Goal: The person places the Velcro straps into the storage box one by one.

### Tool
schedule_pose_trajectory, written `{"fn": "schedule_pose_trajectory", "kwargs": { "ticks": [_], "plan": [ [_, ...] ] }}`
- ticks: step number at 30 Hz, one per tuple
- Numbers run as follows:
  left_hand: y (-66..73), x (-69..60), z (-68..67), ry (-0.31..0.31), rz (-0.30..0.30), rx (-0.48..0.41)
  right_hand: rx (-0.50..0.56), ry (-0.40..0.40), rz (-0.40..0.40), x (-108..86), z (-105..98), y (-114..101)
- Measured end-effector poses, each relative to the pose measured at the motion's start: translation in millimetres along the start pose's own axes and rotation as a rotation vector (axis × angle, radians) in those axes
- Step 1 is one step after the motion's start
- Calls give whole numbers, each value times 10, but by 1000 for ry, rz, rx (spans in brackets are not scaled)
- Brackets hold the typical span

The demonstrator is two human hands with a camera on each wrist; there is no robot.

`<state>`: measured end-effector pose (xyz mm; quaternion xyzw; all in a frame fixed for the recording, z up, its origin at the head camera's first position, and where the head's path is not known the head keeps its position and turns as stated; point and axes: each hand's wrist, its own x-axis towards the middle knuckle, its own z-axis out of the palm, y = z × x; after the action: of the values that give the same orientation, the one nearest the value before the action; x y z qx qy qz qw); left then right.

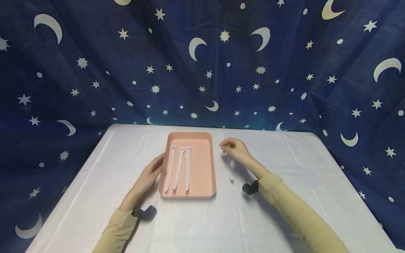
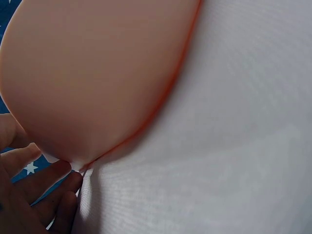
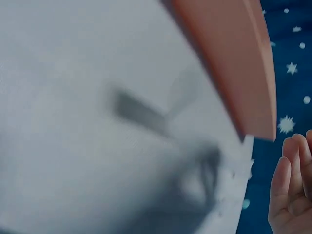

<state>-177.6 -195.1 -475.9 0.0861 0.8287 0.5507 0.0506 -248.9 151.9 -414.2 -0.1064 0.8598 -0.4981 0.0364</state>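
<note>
Three white cable ties lie lengthwise in a shallow pink tray (image 1: pixel 204 168), slotted heads toward the far end: a left one (image 1: pixel 170 170), a middle one (image 1: pixel 178 170) and a right one (image 1: pixel 187 170). My left hand (image 1: pixel 150 174) holds the tray's left side, its fingers (image 2: pixel 46 178) at the rim in the left wrist view. To the right of the tray, my right hand (image 1: pixel 237 150) pinches a small white end, apparently of another cable tie (image 1: pixel 219 145). Most of that tie blends into the white cloth. In the right wrist view the fingers (image 3: pixel 287 187) show, but their hold is not visible.
A white cloth covers the table (image 1: pixel 202 225). Behind it hangs a dark blue curtain (image 1: pixel 177 98) with moons and stars. A thin white tip (image 1: pixel 230 178) with a dark shadow shows on the cloth right of the tray. Each wrist carries a black camera.
</note>
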Motion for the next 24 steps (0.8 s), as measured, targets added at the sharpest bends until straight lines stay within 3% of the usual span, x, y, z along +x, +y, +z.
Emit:
{"fn": "schedule_pose_trajectory", "kwargs": {
  "ticks": [11, 24],
  "plan": [
    [-16, 6, -11, 4, 8, 12, -9, 77, -20, -79, -244, 317],
    [7, -3, -8, 4, 11, 11, -86, 160, 34, -94, -491, 556]
  ]
}}
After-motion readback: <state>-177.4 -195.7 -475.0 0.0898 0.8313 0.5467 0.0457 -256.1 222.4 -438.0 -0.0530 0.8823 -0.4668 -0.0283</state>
